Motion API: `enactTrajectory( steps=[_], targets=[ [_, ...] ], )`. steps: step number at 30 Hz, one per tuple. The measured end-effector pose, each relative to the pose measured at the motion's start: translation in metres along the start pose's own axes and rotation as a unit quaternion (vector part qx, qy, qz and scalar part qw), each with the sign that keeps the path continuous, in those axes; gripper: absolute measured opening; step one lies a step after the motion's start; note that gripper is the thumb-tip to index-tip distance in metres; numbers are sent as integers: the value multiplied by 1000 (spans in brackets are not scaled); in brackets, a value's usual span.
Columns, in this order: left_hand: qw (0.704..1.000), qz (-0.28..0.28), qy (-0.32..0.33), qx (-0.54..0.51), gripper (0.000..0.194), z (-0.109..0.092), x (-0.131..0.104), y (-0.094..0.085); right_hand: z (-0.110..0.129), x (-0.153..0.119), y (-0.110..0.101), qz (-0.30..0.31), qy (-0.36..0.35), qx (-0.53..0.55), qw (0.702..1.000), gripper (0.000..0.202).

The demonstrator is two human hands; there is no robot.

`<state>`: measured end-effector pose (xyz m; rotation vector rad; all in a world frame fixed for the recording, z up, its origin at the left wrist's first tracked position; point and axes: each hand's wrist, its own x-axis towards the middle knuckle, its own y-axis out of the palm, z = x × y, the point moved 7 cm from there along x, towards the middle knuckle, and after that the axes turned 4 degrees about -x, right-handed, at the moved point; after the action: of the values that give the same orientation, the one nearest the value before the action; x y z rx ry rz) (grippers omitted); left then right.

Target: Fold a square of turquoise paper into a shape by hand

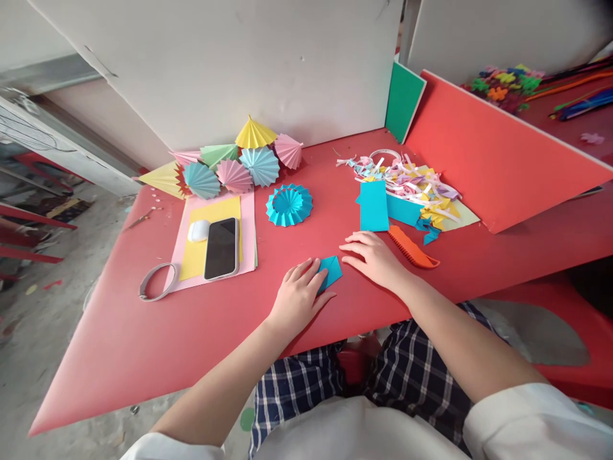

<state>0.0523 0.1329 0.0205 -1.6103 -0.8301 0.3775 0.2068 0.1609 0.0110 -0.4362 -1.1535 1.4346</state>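
Near the front edge of the red table, a small folded piece of blue paper (pixel 331 271) lies flat with crease lines on it. My left hand (pixel 299 291) rests over its left part, fingers stretched out and covering some of it. Just right of the paper, my right hand (pixel 372 257) lies low over the table, fingers apart and nothing in them. Beyond that hand sits a blue paper rectangle (pixel 374 207). An orange comb (pixel 412 248) lies beside my right wrist. A blue pleated paper ring (pixel 289 205) stands farther back.
Several pleated paper umbrellas (pixel 258 167) are grouped at the back left. A phone (pixel 221 249) and a white case (pixel 198 230) lie on coloured sheets (pixel 246 246), near a grey band (pixel 158 282). Paper scraps (pixel 407 179) heap before a red board (pixel 493 147).
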Motion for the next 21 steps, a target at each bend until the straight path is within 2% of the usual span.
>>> enactTrajectory(
  steps=[3, 6, 9, 12, 14, 16, 21],
  targets=[
    [999, -4, 12, -30, 35, 6, 3, -1, 1, 1, -7, -42, 2, 30, 999, 23],
    [996, -18, -4, -82, 26, 15, 7, -4, 3, 2, -15, -71, 11, 53, 996, 22],
    [992, -43, -41, -112, 23, 26, 10, -8, 1, 1, -19, -87, 38, 72, 993, 22],
    [982, -92, -103, -127, 25, 39, 14, -17, -7, 1, -21, -90, 109, 122, 982, 21],
    [968, -136, -154, -147, 26, 48, 19, -26, -7, 5, -25, -93, 153, 153, 972, 22],
    [948, -180, -197, -175, 29, 53, 25, -34, 0, 13, -31, -97, 164, 172, 966, 25],
    [895, -250, -250, -271, 35, 50, 37, -40, 24, 40, -33, -104, 167, 303, 932, 23]
  ],
)
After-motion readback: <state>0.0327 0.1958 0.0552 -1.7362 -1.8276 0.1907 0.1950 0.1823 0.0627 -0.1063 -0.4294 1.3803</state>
